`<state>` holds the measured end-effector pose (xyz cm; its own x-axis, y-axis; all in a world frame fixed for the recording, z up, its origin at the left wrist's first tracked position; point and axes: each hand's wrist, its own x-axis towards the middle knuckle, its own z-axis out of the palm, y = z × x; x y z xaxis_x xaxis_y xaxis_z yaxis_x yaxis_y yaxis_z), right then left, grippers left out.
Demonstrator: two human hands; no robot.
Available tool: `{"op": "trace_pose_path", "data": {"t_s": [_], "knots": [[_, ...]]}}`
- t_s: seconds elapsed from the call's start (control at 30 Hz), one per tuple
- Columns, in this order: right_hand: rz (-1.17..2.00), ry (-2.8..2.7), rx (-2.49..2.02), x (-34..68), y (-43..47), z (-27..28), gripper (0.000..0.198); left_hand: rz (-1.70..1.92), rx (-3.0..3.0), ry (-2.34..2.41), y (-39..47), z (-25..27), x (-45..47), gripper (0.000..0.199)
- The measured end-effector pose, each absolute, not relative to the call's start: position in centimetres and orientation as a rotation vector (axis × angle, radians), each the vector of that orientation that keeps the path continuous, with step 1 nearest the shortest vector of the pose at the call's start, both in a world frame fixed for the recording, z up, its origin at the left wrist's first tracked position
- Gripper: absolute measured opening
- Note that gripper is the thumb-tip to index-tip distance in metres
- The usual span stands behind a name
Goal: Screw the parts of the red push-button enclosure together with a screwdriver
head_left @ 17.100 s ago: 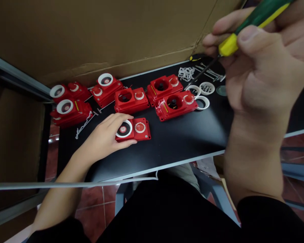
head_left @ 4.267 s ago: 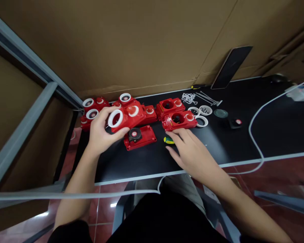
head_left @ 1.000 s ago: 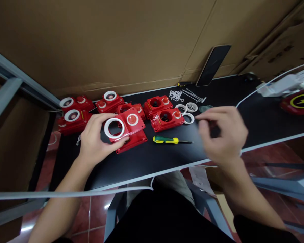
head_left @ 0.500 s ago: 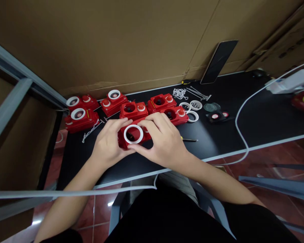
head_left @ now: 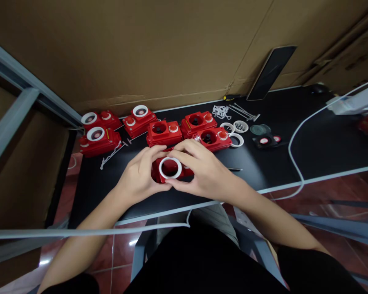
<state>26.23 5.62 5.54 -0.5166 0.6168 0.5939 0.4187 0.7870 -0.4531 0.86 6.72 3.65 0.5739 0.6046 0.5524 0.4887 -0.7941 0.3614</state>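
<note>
Between my hands, near the table's front edge, is a red box-shaped housing [head_left: 155,174] with a round opening. A white ring [head_left: 161,168] lies around that opening; whether it is fully seated I cannot tell. My left hand [head_left: 138,175] is curled round the left side of the housing, its fingertips reaching the ring's far side. From the right, my right hand [head_left: 207,171] grips the ring, thumb at its near edge and fingers at its far edge. The right hand covers much of the housing. Just behind stands another red housing [head_left: 163,138] with a bare opening.
Several red housings stand at the back, some with white rings, such as this left one [head_left: 106,143]. Loose white rings [head_left: 236,140], white ties [head_left: 221,112], clear discs [head_left: 260,129] and dark round parts [head_left: 263,141] lie rightward. A white cable [head_left: 291,147] crosses the black table [head_left: 272,165].
Both hands, with the ring and the red housing, have shifted slightly right and toward me. The ring stays over the opening, still held. The whole view has turned a little.
</note>
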Motion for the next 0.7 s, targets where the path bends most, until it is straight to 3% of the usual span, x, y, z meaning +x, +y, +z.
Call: {"op": "trace_pose_path", "data": {"t_s": [0.27,0.5,0.7], "knots": [[0.562,-2.446,-0.597,28.7,6.8,7.2,0.043,1.072,2.494,0.945,6.2,2.8,1.9,0.102],[-0.037,-2.095,-1.135,26.2,4.5,5.0,0.055,1.151,2.442,1.029,6.5,2.5,2.4,0.072],[-0.069,-1.979,-1.083,25.6,4.4,4.2,0.034,1.091,2.506,1.019,6.5,3.5,2.3,0.062]]}}
